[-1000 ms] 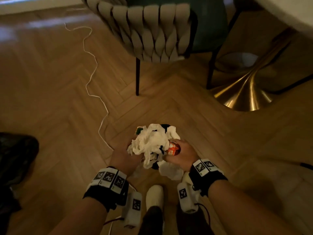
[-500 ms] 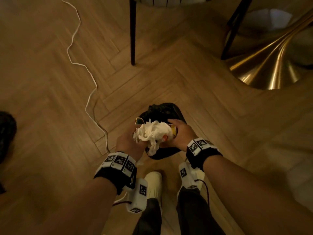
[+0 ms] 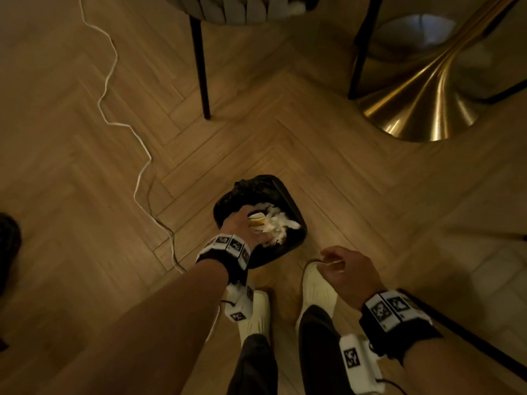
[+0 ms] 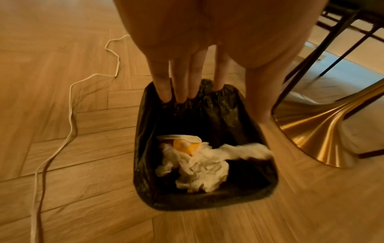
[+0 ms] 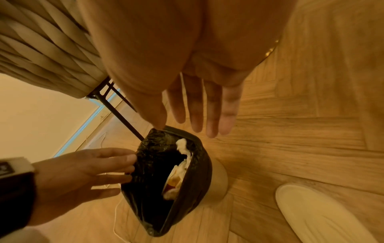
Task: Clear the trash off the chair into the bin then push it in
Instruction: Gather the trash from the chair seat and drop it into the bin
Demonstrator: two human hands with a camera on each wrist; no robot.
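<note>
Black-lined bin [image 3: 281, 192] on the herringbone wood floor [image 3: 85, 143], just ahead of two white shoes [image 3: 256, 315]. Crumpled white tissue [image 4: 203, 169] inside it, along with a yellow-and-white wrapper [image 4: 182, 144], all below the rim. Left hand [image 3: 242, 226] reaching over the near-left edge of the bin, fingers [image 4: 164, 83] straight and spread, tips at the bag's gathered edge, grasping nothing. Right hand [image 3: 348, 269] off to the right of the bin, above the right shoe, fingers [image 5: 195, 105] loose and released, holding nothing. Woven beige chair [image 3: 228, 10] at the top of the head view, on thin black legs, well apart from the bin; seat contents not discernible. Brass table base [image 3: 422, 104] at upper right. White cable [image 3: 114, 81] snaking across the floor on the left, passing near the bin
</note>
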